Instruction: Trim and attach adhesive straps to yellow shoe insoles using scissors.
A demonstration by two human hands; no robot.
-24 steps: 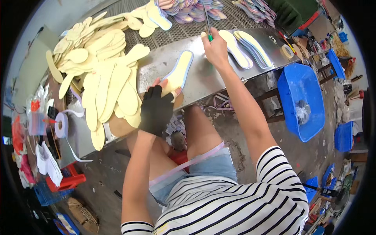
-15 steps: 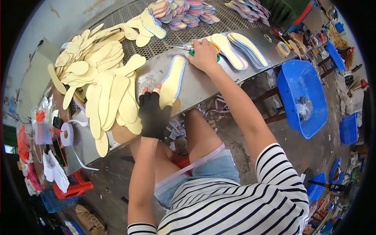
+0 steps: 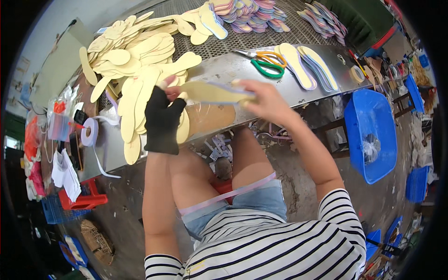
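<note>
A pale yellow insole (image 3: 210,93) with a lilac-blue edge is held up level over the front of the metal table, one end in each hand. My left hand (image 3: 163,119), in a black fingerless glove, is closed on its left end. The fingers of my right hand (image 3: 268,100) pinch the other end, slightly smeared by motion. Beyond that hand, scissors (image 3: 269,65) with one orange and one green handle lie on the tabletop. Edged insoles (image 3: 298,70) sit in two small stacks to their right. A large heap of plain yellow insoles (image 3: 140,70) spreads at the left.
Piles of colourful insoles (image 3: 256,16) lie on the perforated surface at the back. A tape roll (image 3: 357,73) rests at the table's right end; a lilac ribbon roll (image 3: 89,131) is at the left. A blue tub (image 3: 373,140) stands right, a red stool (image 3: 86,196) lower left.
My right hand has let go of the scissors and taken the insole's right end. The insole has come up off the table and turned sideways, with my left hand gripping it.
</note>
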